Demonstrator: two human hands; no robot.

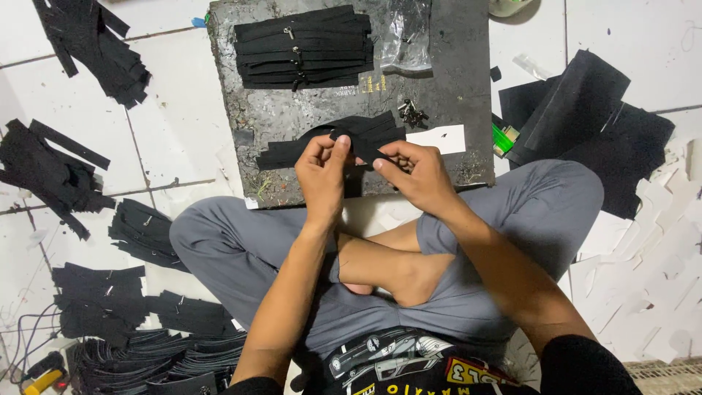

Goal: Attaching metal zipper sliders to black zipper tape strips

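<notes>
I sit cross-legged on a tiled floor with a dark, worn work board [453,88] in front of my knees. My left hand [322,175] and my right hand [413,172] together pinch one black zipper strip [362,150] just above the board's near edge. Under my hands lies a small pile of black strips [292,153]. A neat stack of black zipper strips with metal sliders [303,47] rests at the board's far side. A little heap of small dark metal sliders [412,113] sits near the board's middle right.
A clear plastic bag [406,33] and a white paper scrap [439,139] lie on the board. Heaps of black strips [88,44] cover the floor at left, black sheets [585,117] at right, with a green lighter [502,139] beside the board.
</notes>
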